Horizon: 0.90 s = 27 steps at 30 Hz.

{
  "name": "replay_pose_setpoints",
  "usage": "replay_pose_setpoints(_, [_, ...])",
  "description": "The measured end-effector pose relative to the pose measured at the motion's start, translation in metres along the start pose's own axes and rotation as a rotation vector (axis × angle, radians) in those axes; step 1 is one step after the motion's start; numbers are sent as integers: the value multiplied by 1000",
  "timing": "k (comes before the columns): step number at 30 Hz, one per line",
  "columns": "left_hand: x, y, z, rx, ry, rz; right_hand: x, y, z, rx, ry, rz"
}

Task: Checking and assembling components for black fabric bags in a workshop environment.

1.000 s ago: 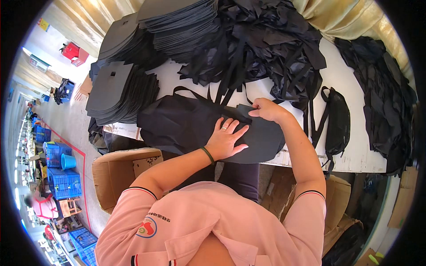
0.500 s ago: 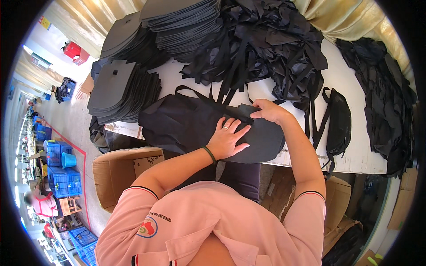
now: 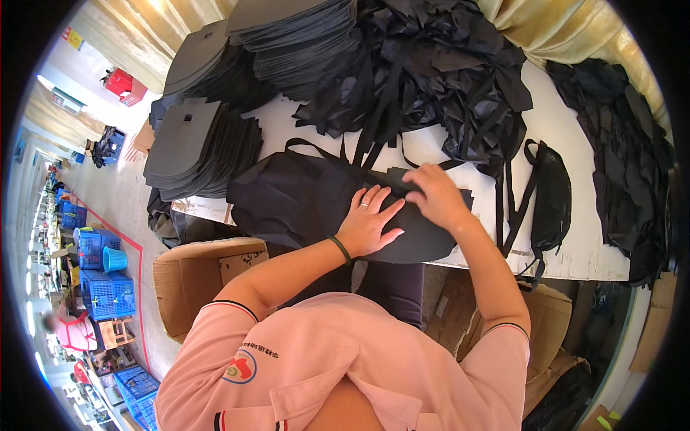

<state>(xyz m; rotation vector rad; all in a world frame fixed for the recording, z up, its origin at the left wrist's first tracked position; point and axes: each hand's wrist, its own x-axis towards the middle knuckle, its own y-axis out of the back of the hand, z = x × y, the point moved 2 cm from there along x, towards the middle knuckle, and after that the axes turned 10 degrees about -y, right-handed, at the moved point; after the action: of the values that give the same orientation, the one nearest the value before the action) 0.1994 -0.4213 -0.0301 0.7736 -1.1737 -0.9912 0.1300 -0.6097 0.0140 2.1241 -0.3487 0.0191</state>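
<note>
Spreading fingers apart, L hand [image 3: 364, 225] rests palm-down on blk fabric piece [image 3: 302, 195] at near edge of wht table [image 3: 589, 253]; clock dirs run from this hand. R hand [image 3: 440, 198], at 2 o'clock, has thumb & index apart, over dk gray panel [image 3: 422, 243]; can't tell if it's touching. Panel overlaps fabric's 3 o'clock end. Further out: blk pouch [image 3: 552, 194] w/ strap at 3, gray panel stack [image 3: 181, 147] at 10. Beyond: blk fabric heap [image 3: 438, 65] at 1, then gold curtain [image 3: 557, 29] btwn 1 & 2.
</note>
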Motion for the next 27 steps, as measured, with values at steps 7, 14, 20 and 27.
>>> replay_pose_setpoints(7, [1, -2, -1, 22, 15, -25, -30, -20, 20, 143, -73, -34])
replay_pose_setpoints(14, [21, 3, -1, 72, 33, -115, -29, -24, 23, 140, -28, 70])
replay_pose_setpoints(20, [8, -4, -2, 107, 3, -58, -30, -39, 13, -172, 87, 158])
replay_pose_setpoints(27, [-1, -6, -1, 24, 1, 28, -32, -43, 9, -300, 93, 241])
